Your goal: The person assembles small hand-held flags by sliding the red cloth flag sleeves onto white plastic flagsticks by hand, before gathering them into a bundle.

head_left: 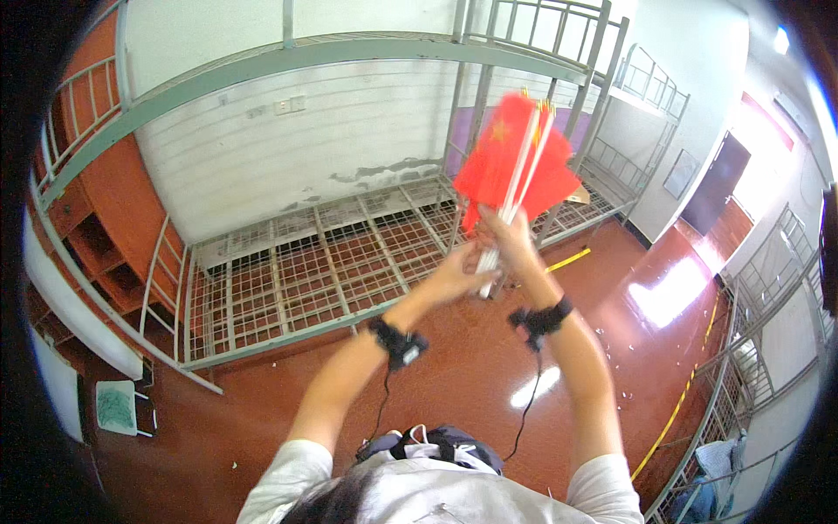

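A bundle of small red hand flags (517, 157) with yellow stars is held up in front of me, sticks slanting down to the left. Its white sticks (522, 170) run close together and end in gold-coloured tips at the top. Around the middle of the sticks, just below the cloth, closes my right hand (507, 234). My left hand (463, 270) grips the lower stick ends, its fingers partly blurred and overlapping the other hand. Black straps with small devices and cables circle both wrists.
A metal bunk bed with a bare mesh base (321, 255) stands ahead along the wall. Orange wooden shelving (111, 242) is at the left, near a small stool (116, 407). More bunk frames (727, 386) line the right. Yellow tape (681, 399) marks the red floor.
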{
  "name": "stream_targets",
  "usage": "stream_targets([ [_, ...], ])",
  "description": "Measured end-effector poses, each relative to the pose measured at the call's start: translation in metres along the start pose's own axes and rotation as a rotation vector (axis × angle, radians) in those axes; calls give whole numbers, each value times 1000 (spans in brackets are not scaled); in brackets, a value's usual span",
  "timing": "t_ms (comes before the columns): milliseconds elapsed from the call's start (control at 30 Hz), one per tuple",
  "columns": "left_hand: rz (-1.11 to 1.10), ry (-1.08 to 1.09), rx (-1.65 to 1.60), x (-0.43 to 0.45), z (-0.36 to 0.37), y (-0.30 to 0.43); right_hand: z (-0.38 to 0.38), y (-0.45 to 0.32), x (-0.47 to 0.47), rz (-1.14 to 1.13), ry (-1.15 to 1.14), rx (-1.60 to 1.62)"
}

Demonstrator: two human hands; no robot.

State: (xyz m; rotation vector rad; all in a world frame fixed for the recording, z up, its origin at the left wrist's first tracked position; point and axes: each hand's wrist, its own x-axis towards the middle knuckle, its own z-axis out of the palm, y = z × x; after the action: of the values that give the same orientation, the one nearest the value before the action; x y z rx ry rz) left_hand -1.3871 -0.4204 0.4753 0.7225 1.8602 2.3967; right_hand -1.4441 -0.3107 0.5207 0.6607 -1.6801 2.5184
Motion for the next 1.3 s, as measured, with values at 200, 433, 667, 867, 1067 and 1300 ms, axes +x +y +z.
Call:
stream_targets([
  [200,523,314,418,265,6,131,44,-188,180,-263,-190,-845],
  [433,788,474,15,343,49,238,87,-290,240,-517,-83,-845],
  [667,1046,478,393,397,38,214,33,-291,276,-766,-231,-992],
  [867,1019,355,586,410,-13,164,-29,-221,316,-760,-204,-941],
  [1067,646,507,609,350,-111,-5,-76,-39,345,-584,19,-686],
  [1300,-851,369,10,18,-176,-334,-140,408,47,883,-64,-479],
])
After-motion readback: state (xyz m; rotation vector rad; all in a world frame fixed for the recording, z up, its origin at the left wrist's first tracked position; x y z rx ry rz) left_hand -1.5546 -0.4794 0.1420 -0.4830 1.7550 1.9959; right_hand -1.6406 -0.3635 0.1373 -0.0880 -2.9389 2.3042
